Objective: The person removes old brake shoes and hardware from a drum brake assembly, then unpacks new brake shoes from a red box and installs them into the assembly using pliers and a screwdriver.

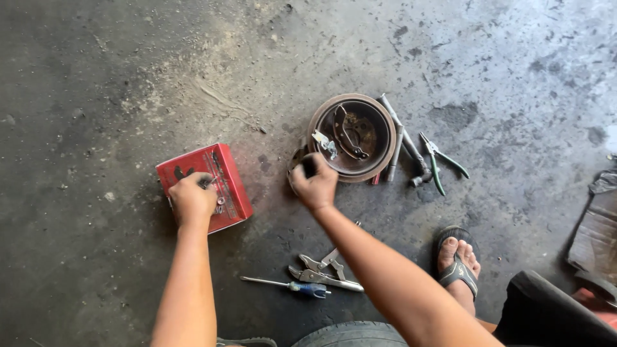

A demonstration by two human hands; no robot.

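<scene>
My left hand (191,199) rests on top of a red cardboard box (226,173) lying on the concrete floor, fingers curled over its upper face. My right hand (313,183) is closed around a dark handle-like part (309,166) just left of a round rusty brake drum (384,122). Inside the drum lie curved brake shoes (347,133) and a small metal piece (324,142).
A metal L-shaped wrench (406,140) and green-handled pliers (439,162) lie right of the drum. Locking pliers (324,273) and a blue-handled screwdriver (289,285) lie near me. A sandalled foot (456,257), a tyre edge (350,334) and cardboard (594,231) sit at the right and bottom.
</scene>
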